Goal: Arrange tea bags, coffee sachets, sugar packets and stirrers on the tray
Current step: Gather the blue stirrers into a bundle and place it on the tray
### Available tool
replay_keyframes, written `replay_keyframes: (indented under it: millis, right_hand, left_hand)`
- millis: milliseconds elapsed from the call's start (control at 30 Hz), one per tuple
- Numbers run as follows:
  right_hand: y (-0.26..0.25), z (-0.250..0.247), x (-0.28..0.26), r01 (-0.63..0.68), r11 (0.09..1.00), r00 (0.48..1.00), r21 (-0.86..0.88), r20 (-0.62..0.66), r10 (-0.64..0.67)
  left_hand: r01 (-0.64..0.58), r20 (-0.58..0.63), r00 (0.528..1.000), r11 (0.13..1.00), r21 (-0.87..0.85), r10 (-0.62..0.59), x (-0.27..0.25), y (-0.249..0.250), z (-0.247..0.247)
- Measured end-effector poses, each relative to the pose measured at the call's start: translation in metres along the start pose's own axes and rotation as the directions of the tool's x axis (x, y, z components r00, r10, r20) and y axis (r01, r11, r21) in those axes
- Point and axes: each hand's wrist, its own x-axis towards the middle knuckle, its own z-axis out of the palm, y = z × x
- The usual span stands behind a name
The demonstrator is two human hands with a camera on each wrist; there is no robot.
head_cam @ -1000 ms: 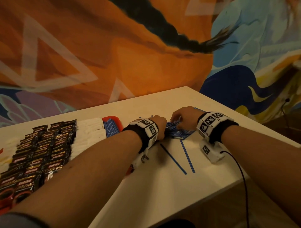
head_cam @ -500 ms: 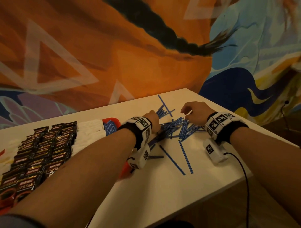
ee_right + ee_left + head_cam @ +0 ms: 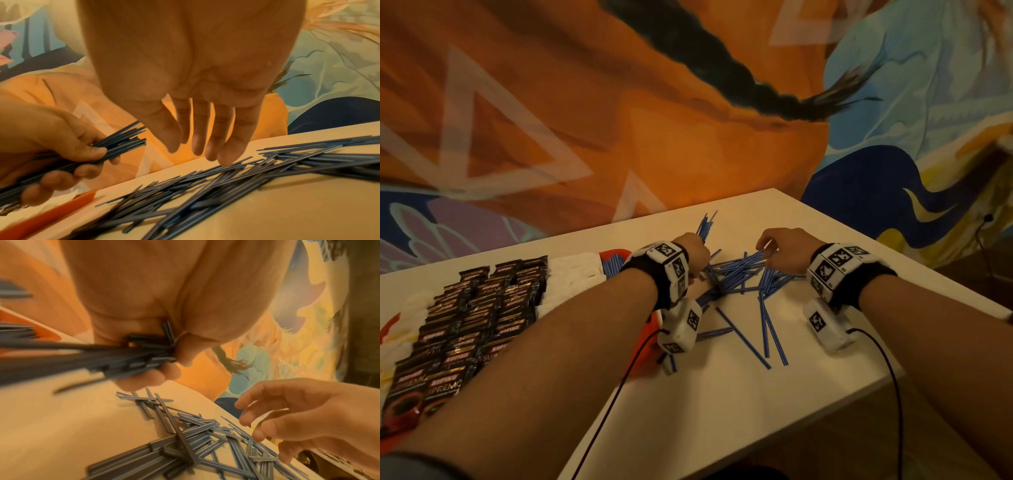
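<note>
On the left of the table (image 3: 722, 404), the red tray (image 3: 616, 255) carries rows of dark coffee sachets (image 3: 479, 308), then a band of white packets (image 3: 575, 274), probably sugar though the print is too dim to read, then blue stirrers laid at its right end. Just right of the tray, the left hand (image 3: 693, 251) curls tightly round a bundle of stirrers (image 3: 121, 144), lifted off the table. The loose stirrer pile (image 3: 743, 274) lies scattered between both hands. The right hand (image 3: 782, 248) hangs with fingers straight and relaxed, fingertips (image 3: 226, 155) touching the pile's top.
</note>
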Motion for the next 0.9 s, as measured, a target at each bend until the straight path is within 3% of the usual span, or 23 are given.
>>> replay_keyframes:
  millis: [67, 200, 367, 467, 567, 633, 733, 900]
  right_hand:
    - [-0.002, 0.001, -0.001, 0.003, 1.0, 1.0, 0.012, 0.005, -0.003]
    - [-0.012, 0.004, -0.007, 0.025, 0.996, 0.998, 0.09, 0.05, -0.03]
    - [-0.034, 0.016, -0.014, 0.025, 0.962, 0.98, 0.271, 0.184, -0.077]
    - [-0.053, 0.024, -0.018, -0.006, 0.914, 0.943, 0.406, 0.305, -0.13]
    - [-0.071, 0.034, -0.023, -0.055, 0.847, 0.906, 0.529, 0.383, -0.181]
    - [-0.081, 0.042, -0.025, -0.05, 0.846, 0.898, 0.53, 0.394, -0.194]
    - [-0.093, 0.052, -0.028, -0.019, 0.852, 0.898, 0.523, 0.383, -0.215]
    - [-0.105, 0.054, -0.028, -0.077, 0.744, 0.9, 0.664, 0.368, -0.234]
  left_hand:
    - [-0.019, -0.038, 0.999, 0.999, 0.047, 0.021, 0.0, -0.001, -0.001]
    - [-0.014, -0.161, 0.985, 0.906, -0.423, -0.06, 0.021, -0.013, 0.0]
    - [-0.057, -0.166, 0.983, 0.731, -0.68, -0.078, 0.02, -0.011, -0.006]
    - [-0.168, -0.269, 0.962, 0.677, -0.716, -0.045, 0.018, -0.013, -0.011]
    - [-0.223, -0.3, 0.952, 0.547, -0.807, -0.055, 0.01, -0.013, -0.018]
    - [-0.252, -0.307, 0.95, 0.452, -0.856, -0.053, 0.005, -0.012, -0.023]
    - [-0.323, -0.365, 0.93, 0.374, -0.869, -0.044, -0.002, -0.015, -0.029]
    - [-0.385, -0.405, 0.913, 0.232, -0.893, -0.043, -0.009, -0.023, -0.037]
